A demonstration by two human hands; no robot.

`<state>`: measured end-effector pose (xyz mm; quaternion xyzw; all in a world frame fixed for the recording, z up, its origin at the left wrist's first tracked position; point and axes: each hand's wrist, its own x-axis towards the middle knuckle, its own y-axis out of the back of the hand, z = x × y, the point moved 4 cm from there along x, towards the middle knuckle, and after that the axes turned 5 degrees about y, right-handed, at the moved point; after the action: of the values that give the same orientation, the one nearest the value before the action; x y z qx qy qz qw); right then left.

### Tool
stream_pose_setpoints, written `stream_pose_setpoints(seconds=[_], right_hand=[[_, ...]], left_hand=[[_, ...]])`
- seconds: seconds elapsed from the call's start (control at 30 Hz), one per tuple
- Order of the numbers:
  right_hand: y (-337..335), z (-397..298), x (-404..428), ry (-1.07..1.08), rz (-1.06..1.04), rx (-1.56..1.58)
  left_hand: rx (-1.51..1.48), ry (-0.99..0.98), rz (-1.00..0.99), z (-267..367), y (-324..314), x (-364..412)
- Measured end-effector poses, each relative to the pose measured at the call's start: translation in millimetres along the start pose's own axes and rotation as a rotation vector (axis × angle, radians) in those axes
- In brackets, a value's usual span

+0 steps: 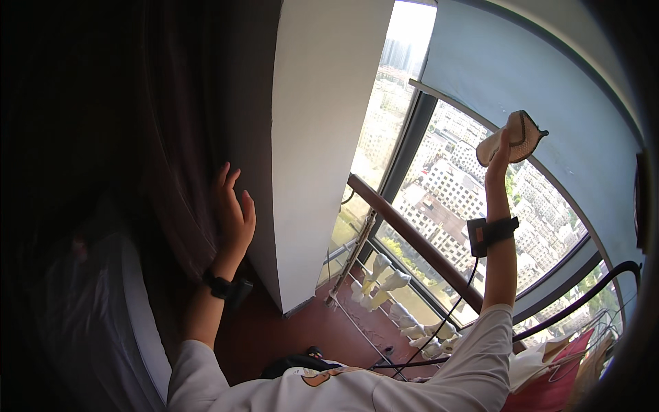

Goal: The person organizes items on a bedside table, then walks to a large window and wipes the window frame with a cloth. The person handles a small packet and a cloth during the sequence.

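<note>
In the upper right, my right hand [498,157] is raised with a beige woven fabric item [524,136] in its grip. Dark trim edges this item, and a small dark tip sticks out at its right end; its exact kind is unclear. Behind it are a window [443,180] and a pale blue roller blind [515,77]. My left hand [234,211] is held up at the left, empty, with its fingers apart. It is nearest to a dark curtain [177,170] and a white pillar [314,139]. Each wrist wears a black strap device.
A brown handrail [412,237] crosses the window. Below it, several pale cloth items [399,304] hang on a metal rack [355,252]. Wire hangers and red cloth [561,371] are at the lower right. A black cable [458,304] trails from my right wrist.
</note>
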<state>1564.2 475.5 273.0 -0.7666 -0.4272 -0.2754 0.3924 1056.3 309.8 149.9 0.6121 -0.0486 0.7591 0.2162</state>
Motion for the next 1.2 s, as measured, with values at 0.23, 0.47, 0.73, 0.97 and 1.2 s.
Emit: stream_pose_setpoints(seconds=[0.23,0.47,0.73,0.97,1.2], right_hand=[[-112.5,39.3,45.5,0.107,-0.113,0.126],[-194.4,24.6,70.2,0.391,-0.049,0.060],[-233.6,34.9,108.3,0.441,-0.327,-0.335],[-267.4,-21.2,77.5,0.662,-0.394,-0.186],[-309.1,-53.7,58.8,0.681,-0.564,-0.004]], left_hand=[[-0.352,0.316,-0.151,-44.9,-21.9,22.3],[-0.486,0.397,-0.323,-54.5,-18.8,3.4],[-0.499,0.336,-0.322,-66.5,-33.2,-6.2],[-0.554,0.457,-0.224,-89.6,20.4,-66.7],[-0.588,0.550,-0.093,-110.9,63.6,-124.1]])
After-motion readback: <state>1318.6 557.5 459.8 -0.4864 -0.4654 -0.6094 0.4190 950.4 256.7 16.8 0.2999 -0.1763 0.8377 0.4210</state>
